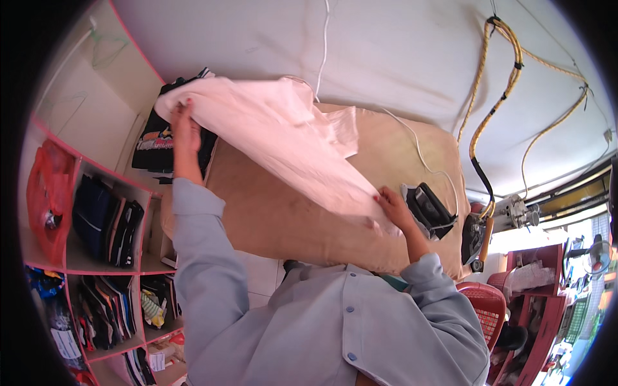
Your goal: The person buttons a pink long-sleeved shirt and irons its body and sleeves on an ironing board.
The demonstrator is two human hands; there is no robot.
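Note:
A pale pink garment (285,144) is stretched at a slant over the tan padded ironing table (270,212). My left hand (186,128) grips its far left end, above a stack of folded dark clothes (154,140). At the lower right end, my right hand (395,207) pinches the cloth's edge. A loose part of the garment spreads toward the wall side, with a flap (345,128) lying on the padding. Just right of my right hand, a dark electric iron (432,205) rests on a dark and grey pad (414,205).
Pink-edged shelves (104,272) with folded clothes stand at left. A white cord (420,149) runs from the iron across the padding. Beyond the right edge, a second iron (475,236) with a wooden handle sits beneath hanging yellow hoses (483,120). A red plastic basket (485,309) stands at lower right.

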